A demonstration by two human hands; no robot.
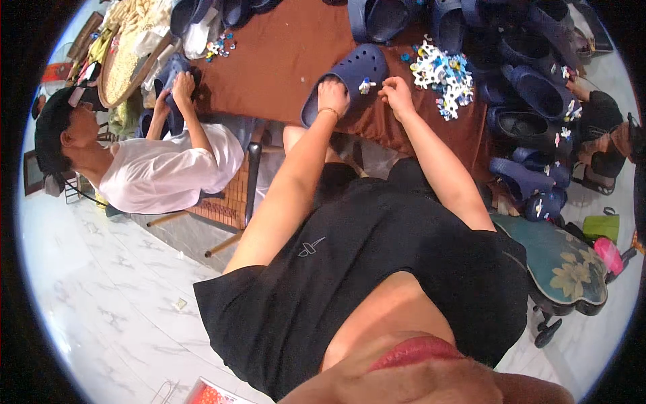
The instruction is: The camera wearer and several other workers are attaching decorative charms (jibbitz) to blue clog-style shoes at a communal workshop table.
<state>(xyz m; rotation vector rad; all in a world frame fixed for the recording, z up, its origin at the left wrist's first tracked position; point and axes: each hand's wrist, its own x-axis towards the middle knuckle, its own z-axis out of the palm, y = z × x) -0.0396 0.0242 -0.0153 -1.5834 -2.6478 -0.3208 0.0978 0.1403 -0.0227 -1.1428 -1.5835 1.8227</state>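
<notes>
A navy blue foam clog (368, 62) with vent holes lies on the brown cloth, its toe pointing away to the right. My left hand (334, 96) reaches into the clog's foot opening and grips it, with some fingers hidden inside. A small white and blue shoe charm (366, 85) sits on the clog's right side. Just right of it, my right hand (398, 97) is raised off the cloth with its fingers pinched together; anything between the fingertips is too small to make out. A heap of white, blue and yellow charms (444, 75) spreads on the cloth beyond the right hand.
More navy clogs (531, 84) crowd the table's right side, and others line its far edge. At the left, a co-worker (165, 165) in a white shirt handles another clog (173, 71), near a small charm pile (221, 47). A green flowered seat (562, 266) stands at my right.
</notes>
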